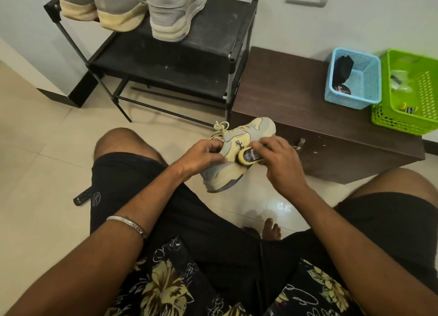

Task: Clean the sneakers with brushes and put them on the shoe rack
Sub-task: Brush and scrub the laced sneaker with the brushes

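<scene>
Nearest, floral shirt point(163, 280); above the lap, left hand point(201, 158) gripping the yellow-grey sneaker point(237, 149), right hand point(282, 161) curled round a yellow brush point(247, 155) pressed against its side. Beyond, three sneakers point(175, 9) atop the black shoe rack point(213, 31).

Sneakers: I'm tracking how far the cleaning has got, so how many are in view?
4. Three stand on the shoe rack's top shelf: left sneaker, middle sneaker, right sneaker. The fourth sneaker is held in the left hand. The frame's top edge may hide more.
</scene>
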